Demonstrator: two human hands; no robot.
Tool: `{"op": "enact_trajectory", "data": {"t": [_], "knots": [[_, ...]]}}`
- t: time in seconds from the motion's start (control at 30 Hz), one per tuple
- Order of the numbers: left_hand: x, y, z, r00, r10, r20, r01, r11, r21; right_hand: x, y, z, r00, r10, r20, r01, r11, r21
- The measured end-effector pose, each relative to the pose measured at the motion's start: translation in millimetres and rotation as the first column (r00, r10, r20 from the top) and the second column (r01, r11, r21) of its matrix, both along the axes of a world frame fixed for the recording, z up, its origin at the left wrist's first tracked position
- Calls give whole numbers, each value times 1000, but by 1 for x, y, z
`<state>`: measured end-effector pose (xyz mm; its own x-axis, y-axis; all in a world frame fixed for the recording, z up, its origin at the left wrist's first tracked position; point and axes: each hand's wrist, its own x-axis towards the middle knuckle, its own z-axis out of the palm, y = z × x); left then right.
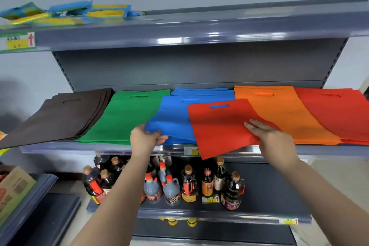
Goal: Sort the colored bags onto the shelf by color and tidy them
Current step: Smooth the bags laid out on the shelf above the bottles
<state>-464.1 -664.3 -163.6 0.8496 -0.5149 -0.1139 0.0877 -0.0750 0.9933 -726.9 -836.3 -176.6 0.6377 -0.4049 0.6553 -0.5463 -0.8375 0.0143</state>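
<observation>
Loose red bag (219,128) lying skewed over the blue pile (175,120) and the near edge of the orange pile (279,110), lower corner hanging past the shelf lip (79,149). Wrong place, by colour: red pile (339,110) at the far right, well apart, beyond the orange. Right hand (273,138) on the bag's right edge, fingers fairly straight and together on top; thumb hidden, so cannot tell whether pinching or only pressing. Left hand (147,136) curled around the front edge of the blue pile, thumb on top, pinning it. Best lifted clear rather than dragged, to avoid rucking the orange. Then squared onto the red pile, handle slot to the back. Brown pile (65,114) and green pile (127,116) already neat.
</observation>
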Motion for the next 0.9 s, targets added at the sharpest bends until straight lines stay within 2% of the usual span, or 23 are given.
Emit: {"op": "enact_trajectory", "data": {"t": [0.17, 0.27, 0.33, 0.43, 0.57, 0.6, 0.7, 0.8, 0.9], "knots": [[16, -27, -7, 999, -25, -22, 25, 999, -26, 13, -1, -10, 999, -21, -28, 21, 1000, -1], [22, -38, -9, 995, -101, 1, 101, 994, 40, 20, -2, -13, 998, -33, -45, 32, 999, -21], [25, -38, -7, 985, -136, 102, 118, 979, 167, 23, -2, -14, 997, -54, -58, 54, 999, -5], [30, -29, -10, 925, -177, 337, 45, 930, 366, 23, -2, -19, 994, -78, -79, 82, 996, 37], [13, -22, -16, 794, -292, 533, 35, 898, 439, 17, 2, -28, 993, -45, -108, 55, 995, 88], [7, -23, -19, 781, -339, 524, 62, 878, 475, 15, 4, -29, 992, -43, -121, 54, 995, 90], [-14, -33, -28, 818, -468, 334, 225, 795, 563, 9, 1, -33, 991, -24, -129, 34, 997, 76], [-34, -45, -35, 876, -408, 257, 244, 835, 494, 0, -7, -38, 994, 3, -106, 1, 999, 34], [-54, -56, -32, 929, -339, 150, 262, 886, 382, -12, -12, -43, 983, 30, -179, -6, 991, 131]]}}
